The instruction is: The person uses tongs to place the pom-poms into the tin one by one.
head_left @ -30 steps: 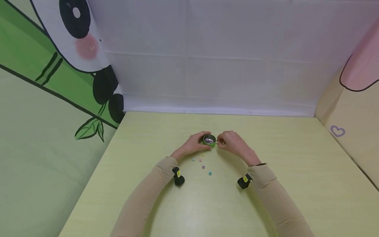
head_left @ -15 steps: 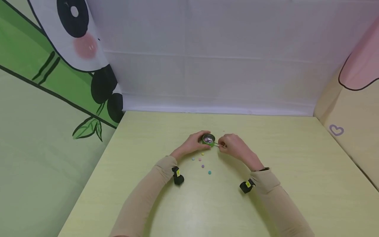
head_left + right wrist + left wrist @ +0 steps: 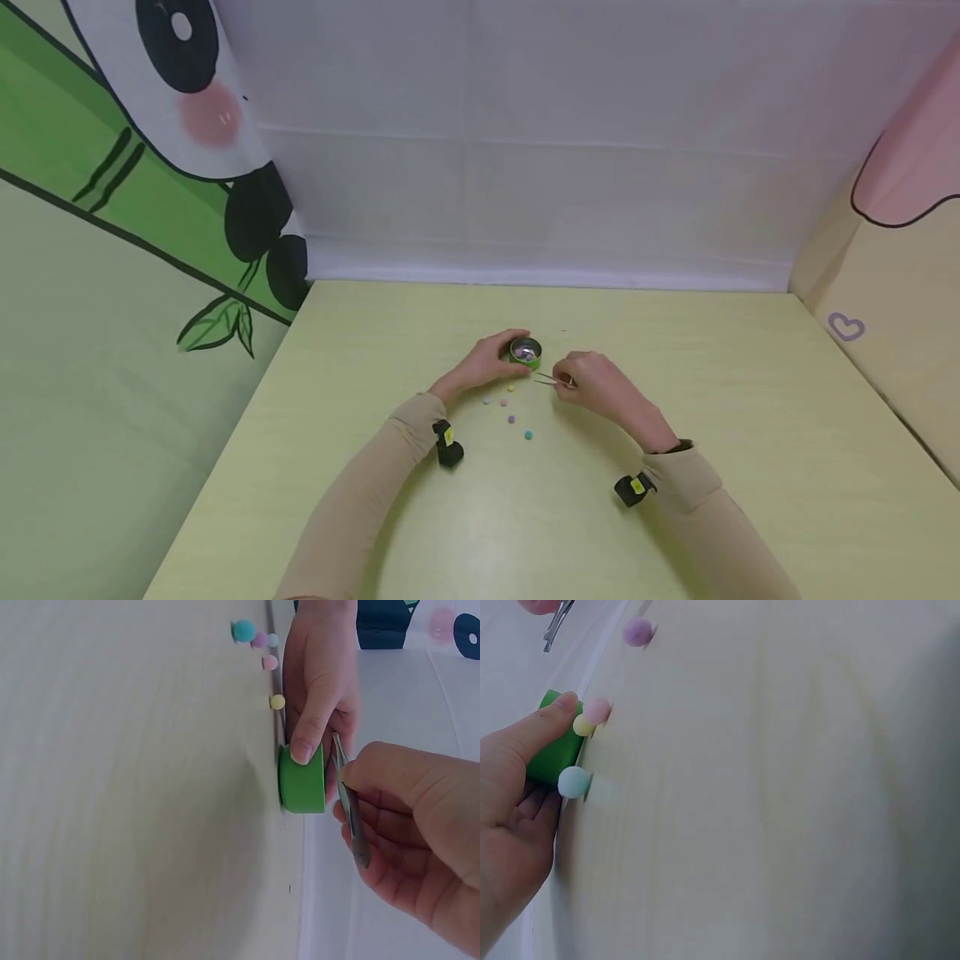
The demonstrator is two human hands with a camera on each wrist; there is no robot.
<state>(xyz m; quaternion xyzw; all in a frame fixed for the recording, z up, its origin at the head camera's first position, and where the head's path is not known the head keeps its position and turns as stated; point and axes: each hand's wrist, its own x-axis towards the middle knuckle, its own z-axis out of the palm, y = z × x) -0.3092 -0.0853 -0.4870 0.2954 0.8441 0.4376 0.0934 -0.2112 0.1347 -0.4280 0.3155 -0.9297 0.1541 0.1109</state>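
Near the middle of the head view, a little above centre, a small green cup (image 3: 526, 352) stands upright on the pale yellow-green table (image 3: 750, 433); its inside looks shiny, with something pale purple in it. The left hand (image 3: 487, 362) curls round the cup from the left, and in the right-wrist view its thumb (image 3: 310, 735) presses flat on the green wall. Just right of the cup in the head view, the right hand (image 3: 592, 382) has its fingers curled in, pinching a pair of thin metal tweezers (image 3: 549, 380) whose tips point left, toward the cup's lower right side and apart from it. In the right-wrist view the tweezers (image 3: 349, 812) lie along the closed fingers at the right of the frame, close beside the cup (image 3: 302, 780).

Below the cup in the head view, five small beads lie loose on the table: a yellow one (image 3: 512, 388) nearest the cup, a pale blue one (image 3: 487, 401), a pink one (image 3: 504, 403), a purple one (image 3: 512, 419), and a teal one (image 3: 528, 434) lowest of all. In the left-wrist view the yellow and pink beads sit right by the thumb tip (image 3: 561, 705).

Both forearms wear beige sleeves (image 3: 390, 450), each with a small black wrist camera (image 3: 448, 444). Behind the table hangs a white cloth (image 3: 540, 142), with a panda print (image 3: 195, 108) at the upper left.
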